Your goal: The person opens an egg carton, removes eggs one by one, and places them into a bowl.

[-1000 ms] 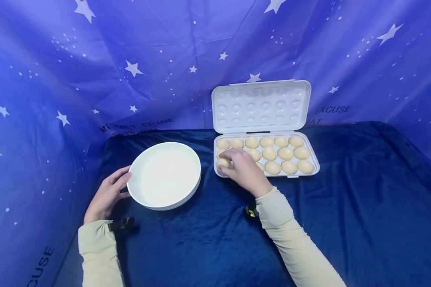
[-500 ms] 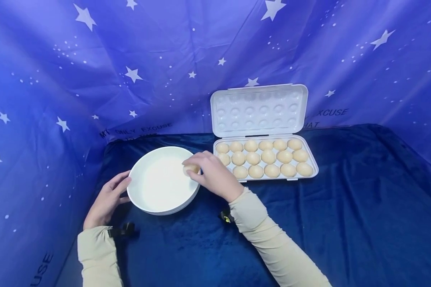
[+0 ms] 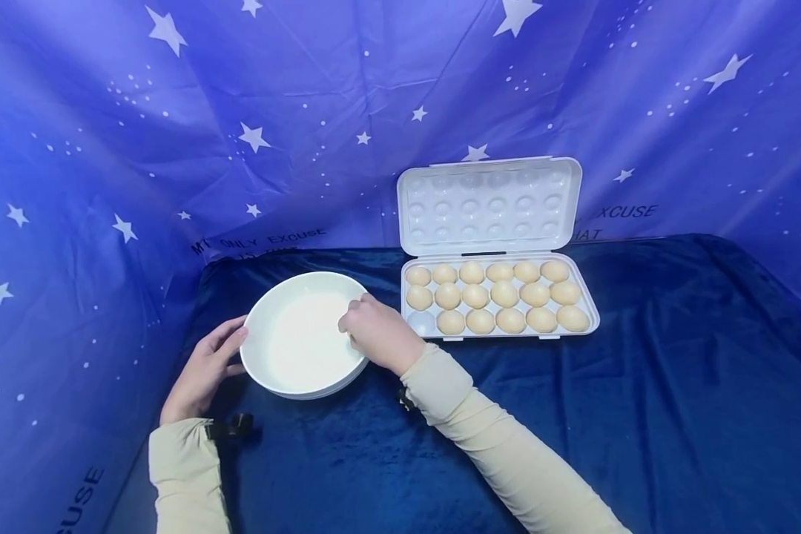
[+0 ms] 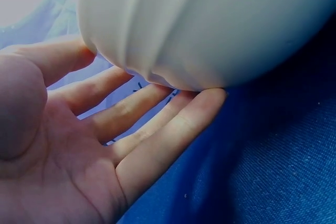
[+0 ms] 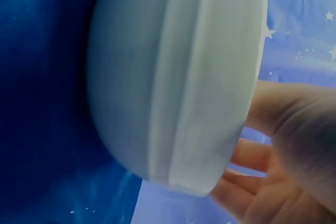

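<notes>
White bowl (image 3: 303,334), left fingers (image 4: 170,135) touching; curtain (image 3: 294,67) reads "EXCUSE".

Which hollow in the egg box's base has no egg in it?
The front-row hollow at the left end, on the bowl side; every other hollow in the base holds an egg.

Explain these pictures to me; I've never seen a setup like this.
No machine here: a person works bare-handed, so each hand is a grip. The wide picture comes from a camera on the head; the close-ups come from one on each wrist. On the dark blue cloth are a white bowl and an open box of eggs. The left grip touches the bowl's rim and outer side; the right grip is at the opposite rim, and whether it holds anything is hidden.
</notes>
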Available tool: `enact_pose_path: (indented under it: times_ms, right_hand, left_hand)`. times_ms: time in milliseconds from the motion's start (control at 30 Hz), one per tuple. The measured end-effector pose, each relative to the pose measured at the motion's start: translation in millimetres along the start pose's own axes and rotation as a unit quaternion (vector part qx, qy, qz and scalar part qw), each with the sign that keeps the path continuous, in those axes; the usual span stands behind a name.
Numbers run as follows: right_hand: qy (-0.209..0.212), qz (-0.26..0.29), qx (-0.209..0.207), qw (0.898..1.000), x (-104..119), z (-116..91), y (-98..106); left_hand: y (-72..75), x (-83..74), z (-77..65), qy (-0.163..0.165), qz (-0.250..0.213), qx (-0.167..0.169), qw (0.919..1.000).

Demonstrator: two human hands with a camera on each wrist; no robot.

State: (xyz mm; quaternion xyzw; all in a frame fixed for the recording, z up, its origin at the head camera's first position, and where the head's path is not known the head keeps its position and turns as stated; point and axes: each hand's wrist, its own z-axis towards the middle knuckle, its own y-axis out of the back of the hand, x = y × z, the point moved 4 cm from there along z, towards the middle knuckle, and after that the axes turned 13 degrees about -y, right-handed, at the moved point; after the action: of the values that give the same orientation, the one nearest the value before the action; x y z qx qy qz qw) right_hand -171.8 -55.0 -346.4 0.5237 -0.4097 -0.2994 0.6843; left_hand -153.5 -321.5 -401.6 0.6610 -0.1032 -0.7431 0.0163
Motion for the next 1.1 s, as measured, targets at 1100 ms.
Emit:
enact_pose_path:
  times_ms: [1100]
  right_hand:
    - [-0.118, 0.112, -0.06, 0.985, -114.1, -8.8, 4.9]
  left_hand:
    - [-1.4, 3.5, 0.3, 0.005, -0.01, -0.008, 0.9999]
